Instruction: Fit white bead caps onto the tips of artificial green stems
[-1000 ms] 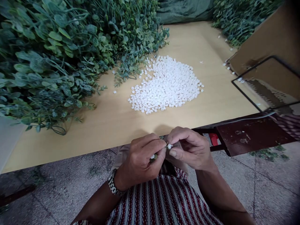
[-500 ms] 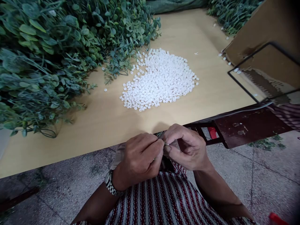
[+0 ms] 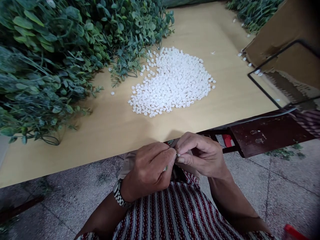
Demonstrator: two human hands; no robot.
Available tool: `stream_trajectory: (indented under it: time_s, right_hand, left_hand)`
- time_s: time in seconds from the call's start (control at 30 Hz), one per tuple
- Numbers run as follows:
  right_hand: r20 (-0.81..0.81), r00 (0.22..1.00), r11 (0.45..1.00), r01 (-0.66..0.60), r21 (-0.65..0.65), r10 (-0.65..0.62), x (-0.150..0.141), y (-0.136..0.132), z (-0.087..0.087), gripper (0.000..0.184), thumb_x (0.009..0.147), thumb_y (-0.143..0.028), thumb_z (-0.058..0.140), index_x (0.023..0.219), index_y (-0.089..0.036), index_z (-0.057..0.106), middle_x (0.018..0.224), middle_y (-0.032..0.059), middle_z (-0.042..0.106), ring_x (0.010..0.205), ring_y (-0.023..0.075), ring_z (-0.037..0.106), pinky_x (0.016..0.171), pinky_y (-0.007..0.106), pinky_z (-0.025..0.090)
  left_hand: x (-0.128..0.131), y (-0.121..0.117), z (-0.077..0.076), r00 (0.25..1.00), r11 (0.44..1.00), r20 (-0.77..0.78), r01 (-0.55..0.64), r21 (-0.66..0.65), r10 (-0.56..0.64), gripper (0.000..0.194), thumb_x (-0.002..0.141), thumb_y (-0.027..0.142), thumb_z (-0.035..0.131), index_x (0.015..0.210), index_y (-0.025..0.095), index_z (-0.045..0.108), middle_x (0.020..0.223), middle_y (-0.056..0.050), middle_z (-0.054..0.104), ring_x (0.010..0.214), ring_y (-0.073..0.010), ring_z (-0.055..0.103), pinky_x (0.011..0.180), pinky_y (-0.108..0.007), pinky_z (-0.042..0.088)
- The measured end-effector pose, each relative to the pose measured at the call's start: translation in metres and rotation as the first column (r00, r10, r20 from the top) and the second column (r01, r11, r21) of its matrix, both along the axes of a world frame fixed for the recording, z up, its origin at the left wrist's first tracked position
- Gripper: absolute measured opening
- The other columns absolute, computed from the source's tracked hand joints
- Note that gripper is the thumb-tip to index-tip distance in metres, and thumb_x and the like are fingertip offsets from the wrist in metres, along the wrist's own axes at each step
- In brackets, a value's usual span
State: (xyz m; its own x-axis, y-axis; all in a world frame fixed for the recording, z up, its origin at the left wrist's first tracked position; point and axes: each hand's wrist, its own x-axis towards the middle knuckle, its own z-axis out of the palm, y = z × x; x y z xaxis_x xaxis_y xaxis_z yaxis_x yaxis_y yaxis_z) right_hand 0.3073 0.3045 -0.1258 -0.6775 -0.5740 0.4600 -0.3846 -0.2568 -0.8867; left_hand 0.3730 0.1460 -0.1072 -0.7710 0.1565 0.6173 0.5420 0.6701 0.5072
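Observation:
My left hand (image 3: 153, 168) is closed just off the table's front edge, its fingers curled round something mostly hidden; a small pale bit shows between them. Touching its fingertips, my right hand (image 3: 201, 154) pinches a tiny pale green piece (image 3: 177, 154) between thumb and forefinger. That piece is too small to name. Beyond both hands, a heap of small round white plastic caps (image 3: 172, 83) lies on the table (image 3: 105, 140). Left of the heap is a large mass of artificial green leaf sprays (image 3: 82, 43).
A torn cardboard box (image 3: 287, 36) stands at the right with a black wire frame (image 3: 266, 91) before it. Several loose white caps lie near its edge. More greenery (image 3: 257, 15) sits at the far right. A dark red wooden bench (image 3: 272, 135) is below the table on the right.
The view has tilted and shifted slightly. My right hand has moved a little, and the tiny piece in its pinch shows more clearly. My left hand stays closed in place.

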Motion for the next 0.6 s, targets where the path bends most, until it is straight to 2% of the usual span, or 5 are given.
stream_trajectory:
  time_s: [0.13, 0.23, 0.33, 0.43, 0.6]
  right_hand:
    - [0.047, 0.998, 0.999, -0.034, 0.001, 0.034, -0.0015, 0.0000, 0.0008, 0.015, 0.074, -0.008, 0.070, 0.085, -0.017, 0.066, 0.072, 0.0005, 0.063, 0.066, 0.0112, 0.059, 0.059, 0.026, 0.051]
    - [0.007, 1.000, 1.000, -0.012, 0.025, 0.012, -0.0009, 0.0007, 0.0025, 0.019, 0.074, -0.009, 0.071, 0.090, -0.018, 0.066, 0.073, 0.0007, 0.064, 0.067, 0.0113, 0.059, 0.060, 0.026, 0.051]
    - [0.007, 1.000, 0.999, 0.024, 0.023, -0.024, 0.0003, 0.0039, 0.0023, 0.022, 0.074, -0.013, 0.071, 0.095, -0.020, 0.066, 0.075, 0.0014, 0.064, 0.070, 0.0128, 0.060, 0.061, 0.028, 0.051]
    - [0.036, 0.999, 0.999, 0.033, 0.023, -0.034, 0.0013, 0.0072, 0.0013, 0.020, 0.077, -0.015, 0.069, 0.096, -0.019, 0.066, 0.076, 0.0024, 0.063, 0.071, 0.0141, 0.060, 0.063, 0.029, 0.051]
    - [0.129, 0.992, 1.000, -0.002, -0.004, 0.002, 0.0031, 0.0039, 0.0044, 0.009, 0.082, -0.017, 0.063, 0.090, -0.019, 0.066, 0.073, 0.0018, 0.061, 0.066, 0.0118, 0.057, 0.058, 0.026, 0.048]
  left_hand:
    - [0.0020, 0.0006, 0.0006, 0.999, 0.999, 0.047, 0.019, 0.028, -0.020, 0.013, 0.077, 0.000, 0.058, 0.074, 0.013, 0.059, 0.067, -0.005, 0.063, 0.061, -0.0119, 0.058, 0.056, -0.023, 0.049]
    - [0.0022, 0.0002, -0.0004, 0.991, 0.984, 0.119, 0.045, 0.172, -0.066, 0.013, 0.077, 0.000, 0.057, 0.080, 0.012, 0.060, 0.070, -0.005, 0.064, 0.061, -0.0113, 0.058, 0.053, -0.022, 0.048]
    - [0.0015, -0.0007, -0.0029, 0.981, 0.936, 0.152, 0.064, 0.346, -0.123, 0.015, 0.078, 0.001, 0.059, 0.087, 0.013, 0.062, 0.072, -0.005, 0.063, 0.062, -0.0113, 0.058, 0.054, -0.023, 0.048]
    - [0.0004, -0.0015, -0.0052, 0.977, 0.896, 0.147, 0.075, 0.437, -0.154, 0.016, 0.077, 0.002, 0.060, 0.088, 0.014, 0.063, 0.071, -0.004, 0.063, 0.063, -0.0118, 0.058, 0.055, -0.025, 0.050]
    - [0.0003, -0.0013, -0.0043, 0.981, 0.910, 0.125, 0.087, 0.405, -0.150, 0.012, 0.077, 0.003, 0.060, 0.082, 0.013, 0.065, 0.071, -0.006, 0.064, 0.062, -0.0124, 0.059, 0.054, -0.025, 0.050]
